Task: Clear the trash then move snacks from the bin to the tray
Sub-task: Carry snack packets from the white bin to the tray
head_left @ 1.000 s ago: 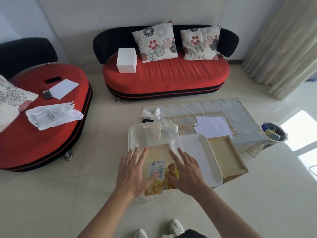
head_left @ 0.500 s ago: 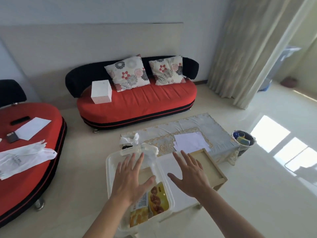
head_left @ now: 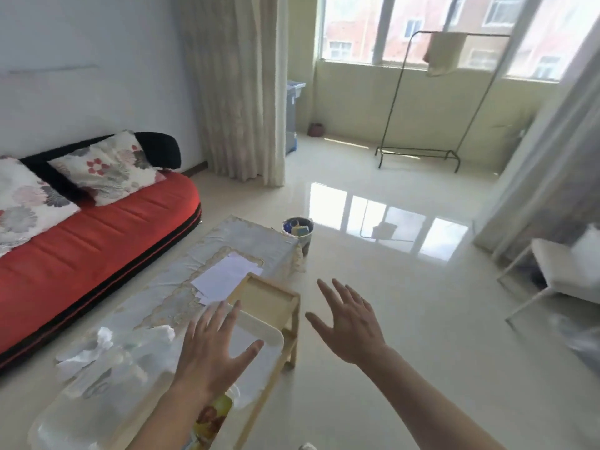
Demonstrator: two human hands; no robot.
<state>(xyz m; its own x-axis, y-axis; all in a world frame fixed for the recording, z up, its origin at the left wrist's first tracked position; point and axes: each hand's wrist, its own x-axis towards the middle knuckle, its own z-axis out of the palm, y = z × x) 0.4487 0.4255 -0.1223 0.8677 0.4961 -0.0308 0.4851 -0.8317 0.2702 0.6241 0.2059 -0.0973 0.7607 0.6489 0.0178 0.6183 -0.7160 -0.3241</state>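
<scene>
My left hand [head_left: 214, 349] hovers open, fingers spread, over the near end of the white tray [head_left: 276, 336] and the clear plastic bin [head_left: 81, 410]. A yellow snack packet [head_left: 212, 417] shows in the bin below my left forearm. Crumpled white trash [head_left: 104, 342] lies at the bin's far side. My right hand [head_left: 347, 316] is open in the air to the right of the low wooden stand [head_left: 269, 297], holding nothing. A small waste basket [head_left: 298, 229] with blue and yellow items stands on the floor past the table's far end.
A low table with a grey cloth [head_left: 240, 238] carries white papers [head_left: 227, 274]. A red sofa [head_left: 97, 235] with floral cushions runs along the left. Curtains, a clothes rack [head_left: 422, 151] and a white chair frame [head_left: 552, 277] stand around the glossy floor.
The view has swung up and to the right, toward the window. Both hands have lifted off the snack packet in the bin and spread apart, the right hand moving out past the stand.
</scene>
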